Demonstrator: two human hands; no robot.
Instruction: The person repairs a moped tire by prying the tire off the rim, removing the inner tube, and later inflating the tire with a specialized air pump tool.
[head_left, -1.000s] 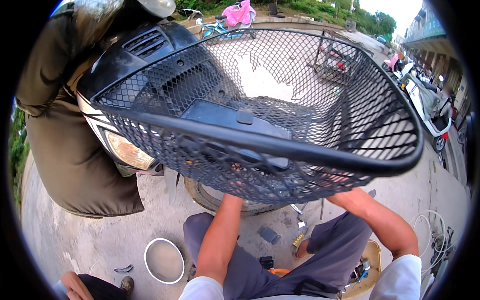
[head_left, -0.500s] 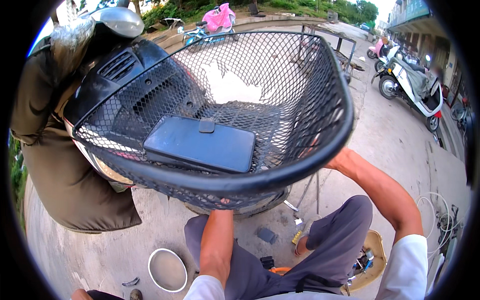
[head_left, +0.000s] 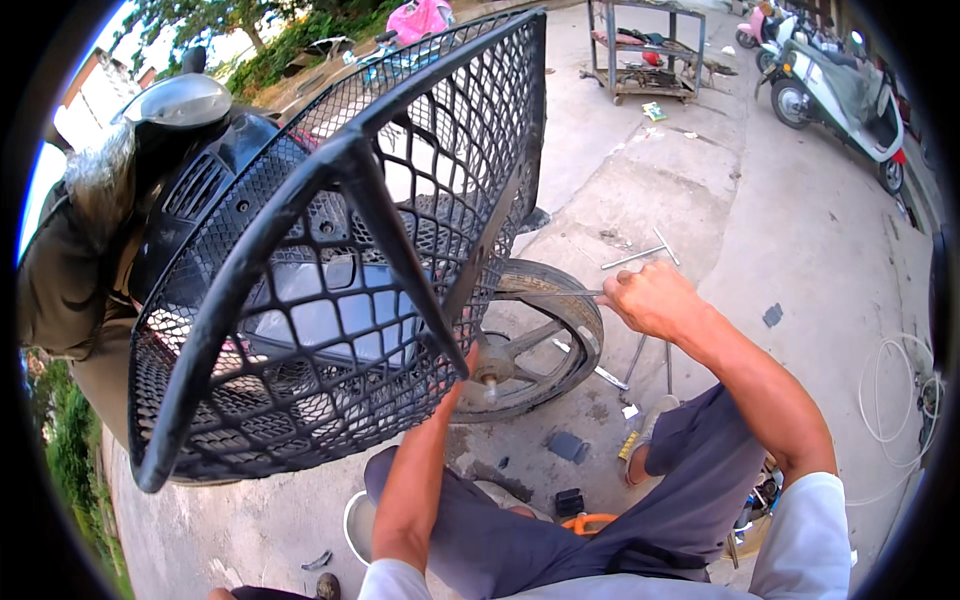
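Note:
My right hand point(head_left: 650, 300) is closed round the end of a thin metal rod-like tool point(head_left: 555, 294), which points left toward the underside of a black mesh basket point(head_left: 215, 295) on a dark scooter front point(head_left: 200, 180). My left hand point(head_left: 458, 355) is under the basket's near side, by a loose-looking spoked wheel point(head_left: 585, 345); its fingers are mostly hidden by the mesh. Through the mesh a dark flat case point(head_left: 310, 325) shows inside the basket. A brown padded cover point(head_left: 60, 290) hangs on the scooter's left side.
A metal cart point(head_left: 645, 55) and parked scooters point(head_left: 840, 115) stand behind at right. T-handled tools point(head_left: 635, 258), white hose point(head_left: 880, 400), an orange-handled item point(head_left: 590, 522) and a partly hidden white bucket point(head_left: 355, 520) lie on the concrete. Another person's shoe point(head_left: 328, 588) shows at bottom left.
The basket has swung and tipped, its near end now upright at the left, uncovering more wheel. My right hand has come out from behind it with the rod visible.

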